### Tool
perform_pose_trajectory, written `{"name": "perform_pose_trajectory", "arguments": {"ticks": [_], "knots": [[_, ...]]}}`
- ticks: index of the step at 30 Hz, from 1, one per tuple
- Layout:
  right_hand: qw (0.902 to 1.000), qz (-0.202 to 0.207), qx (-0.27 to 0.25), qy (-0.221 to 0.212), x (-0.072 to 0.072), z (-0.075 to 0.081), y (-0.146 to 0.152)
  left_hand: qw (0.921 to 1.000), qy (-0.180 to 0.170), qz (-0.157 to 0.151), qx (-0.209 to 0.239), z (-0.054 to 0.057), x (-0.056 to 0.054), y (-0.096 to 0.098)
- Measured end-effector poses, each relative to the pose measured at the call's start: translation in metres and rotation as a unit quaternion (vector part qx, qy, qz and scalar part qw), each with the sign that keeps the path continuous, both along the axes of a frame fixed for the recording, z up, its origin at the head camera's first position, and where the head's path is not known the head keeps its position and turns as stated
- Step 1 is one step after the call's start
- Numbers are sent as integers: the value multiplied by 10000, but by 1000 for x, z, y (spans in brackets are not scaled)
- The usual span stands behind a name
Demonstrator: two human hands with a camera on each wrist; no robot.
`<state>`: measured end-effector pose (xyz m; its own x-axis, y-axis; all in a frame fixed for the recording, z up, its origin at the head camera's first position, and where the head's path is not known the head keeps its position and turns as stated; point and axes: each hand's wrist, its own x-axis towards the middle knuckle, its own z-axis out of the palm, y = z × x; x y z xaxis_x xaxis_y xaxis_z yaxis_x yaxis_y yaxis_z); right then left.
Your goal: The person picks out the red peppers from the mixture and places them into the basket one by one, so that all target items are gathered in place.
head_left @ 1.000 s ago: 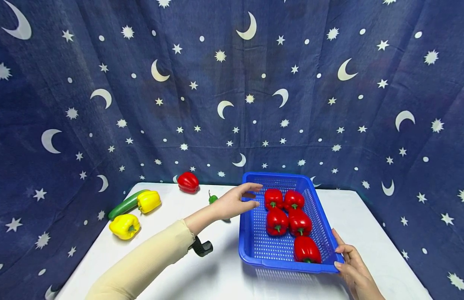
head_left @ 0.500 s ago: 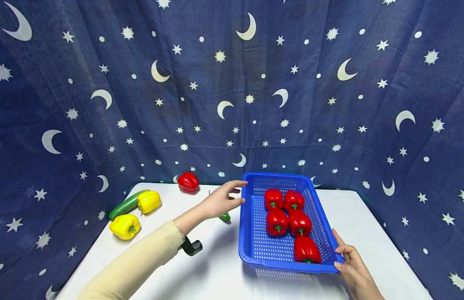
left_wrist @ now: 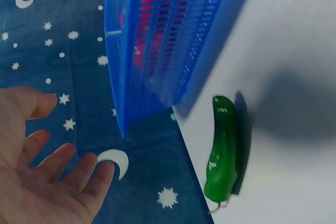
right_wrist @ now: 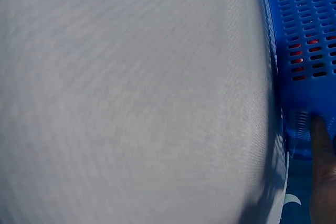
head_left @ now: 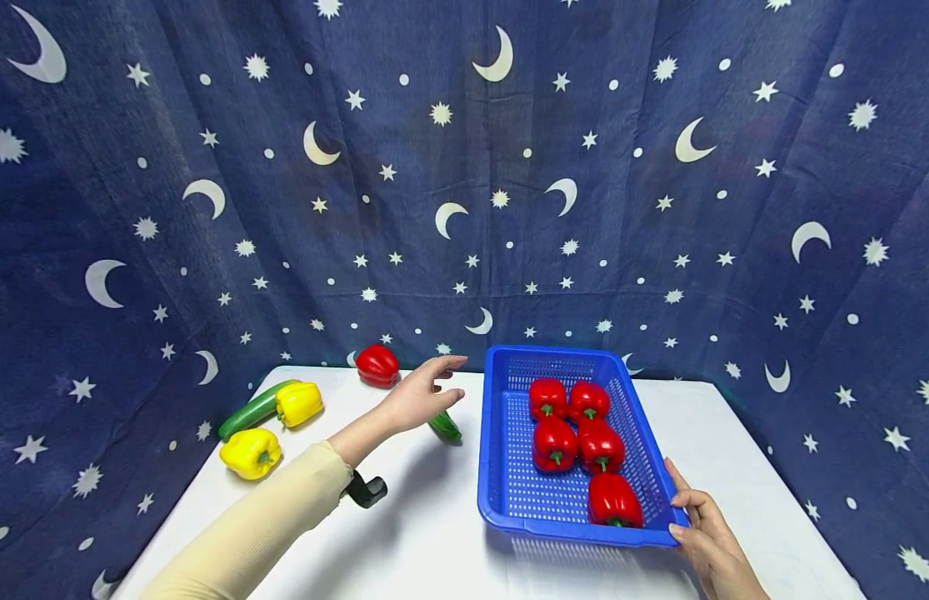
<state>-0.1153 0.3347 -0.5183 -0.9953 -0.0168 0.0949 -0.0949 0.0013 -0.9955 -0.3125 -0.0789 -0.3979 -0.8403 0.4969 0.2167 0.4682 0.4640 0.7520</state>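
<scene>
My left hand point(head_left: 417, 400) is in the air left of the blue plastic basket point(head_left: 488, 454), fingers loosely bent and holding nothing. Below it lies a green chili pepper point(left_wrist: 222, 148) on the white table, partly hidden by the hand in the head view. With thumb and fingers, my right hand point(head_left: 710, 533) grips the basket's rim at its near right corner. In the right wrist view a finger point(right_wrist: 321, 150) lies along the basket's outer wall. Inside the basket sit several red bell peppers point(head_left: 556, 443), one point(head_left: 616, 500) apart near the front.
Another red bell pepper point(head_left: 377, 367) lies at the table's back edge. On the left are two yellow bell peppers point(head_left: 250, 452), the farther one against a long green cucumber-like vegetable point(head_left: 250, 415). A dark blue curtain point(head_left: 404, 208) with moons and stars hangs behind the table.
My left hand has moved left from over the basket's left edge to above the chili pepper. The right hand and the basket have stayed in place.
</scene>
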Motion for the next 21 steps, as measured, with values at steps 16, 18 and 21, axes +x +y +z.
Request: {"name": "perform_pose_trajectory", "arguments": {"ticks": [16,18,21], "knots": [[9999,-58,28,-126,1,1,1,9975,87,658,-227,-13,-18,-29],[9999,-63,22,-151,1,2,0,9972,146,700,-236,-16,-21,-32],[9999,-74,36,-141,0,1,0,9957,157,853,-328,-21,-25,-37]]}}
